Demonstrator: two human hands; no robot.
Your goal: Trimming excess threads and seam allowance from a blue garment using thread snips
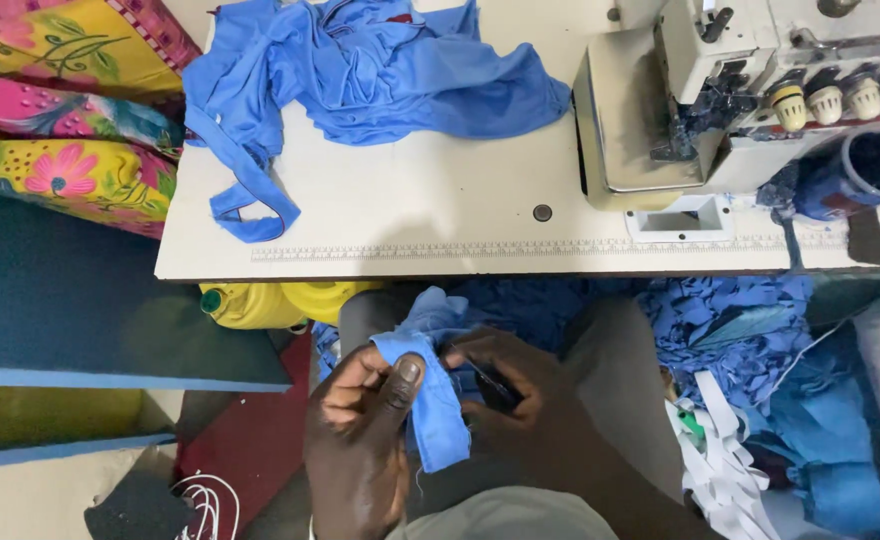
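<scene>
yellow plastic jug (green cap), under table

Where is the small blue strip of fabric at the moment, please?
In the head view, the blue strip sits low and centre, pinched between the left hand and right hand, below the sewing table.

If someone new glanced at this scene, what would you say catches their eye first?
Probably the bright blue garment heaped at the far side of the white table, beside the sewing machine at its right end. Below the table edge, the left hand pinches a small blue fabric strip, with the right hand against it.
</scene>
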